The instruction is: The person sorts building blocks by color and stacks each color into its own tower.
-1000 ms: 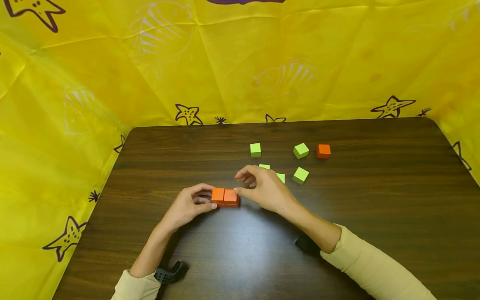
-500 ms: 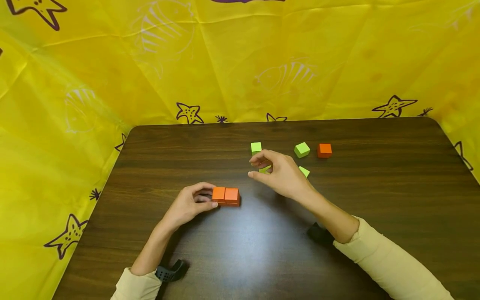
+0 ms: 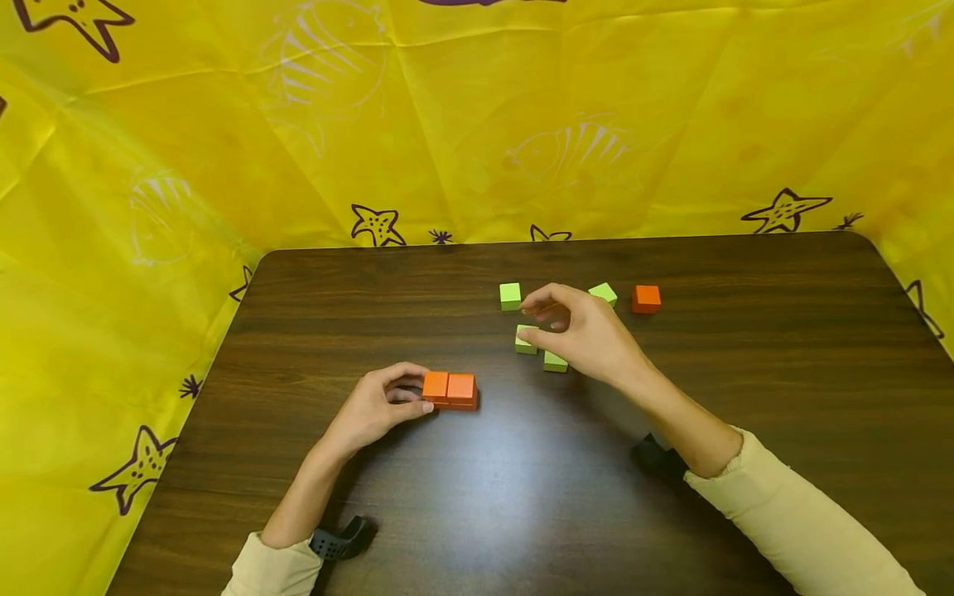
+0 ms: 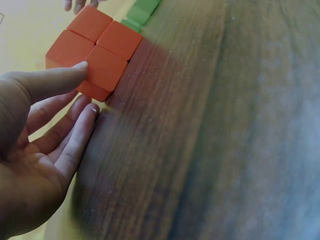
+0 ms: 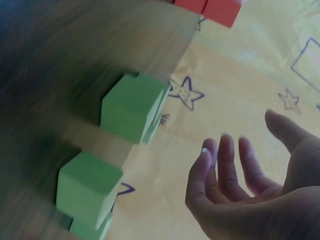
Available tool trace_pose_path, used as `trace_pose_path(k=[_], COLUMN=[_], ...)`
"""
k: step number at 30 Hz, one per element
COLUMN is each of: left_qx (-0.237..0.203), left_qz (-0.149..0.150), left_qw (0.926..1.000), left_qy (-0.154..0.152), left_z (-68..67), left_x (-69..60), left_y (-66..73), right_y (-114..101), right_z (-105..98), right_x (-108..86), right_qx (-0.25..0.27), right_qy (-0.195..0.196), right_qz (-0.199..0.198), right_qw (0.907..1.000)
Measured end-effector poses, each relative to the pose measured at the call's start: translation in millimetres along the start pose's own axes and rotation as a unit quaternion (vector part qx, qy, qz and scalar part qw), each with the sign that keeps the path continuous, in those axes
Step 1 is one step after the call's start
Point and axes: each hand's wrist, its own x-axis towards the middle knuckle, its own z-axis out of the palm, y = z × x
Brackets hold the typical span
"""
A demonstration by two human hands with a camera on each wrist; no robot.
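Four orange cubes stand two wide and two high as a block (image 3: pixel 450 391), also in the left wrist view (image 4: pixel 106 62). My left hand (image 3: pixel 368 414) grips its left end, thumb in front and fingers behind. The right hand (image 3: pixel 592 339) hovers above the green cubes, fingers curved, thumb apart and nothing held. Its thumb tip overlaps one green cube (image 3: pixel 526 343) in the head view; contact cannot be told. In the right wrist view the empty hand (image 5: pixel 260 210) appears beside green cubes (image 5: pixel 132 107).
Green cubes lie behind (image 3: pixel 510 296), under the wrist side (image 3: pixel 555 362) and beyond the right hand (image 3: pixel 605 293). A single orange cube (image 3: pixel 646 299) sits at the back right. Yellow patterned cloth (image 3: pixel 477 124) borders the dark wooden table (image 3: pixel 477 513).
My right hand has left the orange block and moved back and right over the green cubes, uncovering some and covering another. The left hand stays on the block.
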Motion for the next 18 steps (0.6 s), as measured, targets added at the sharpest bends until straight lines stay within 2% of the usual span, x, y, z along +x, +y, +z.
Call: trace_pose_path(k=[8,13,18], left_qx=[0.0,-0.005,-0.002], left_qz=[0.001,0.001,0.002], left_qw=[1.0,1.0,1.0], left_qy=[0.002,0.002,0.002], left_z=[0.1,0.6,0.6], left_x=[-0.6,-0.4,-0.1], left_y=[-0.9,-1.2,-0.5], right_y=[9,16,23], right_z=[-17,-29,-40], right_x=[-0.3,-1.5,-3.0], right_qx=[0.015,0.032,0.02], right_qy=[0.011,0.018,0.037], right_qz=[-0.025,-0.024,-0.019], right_qw=[0.9995,0.999,0.9989])
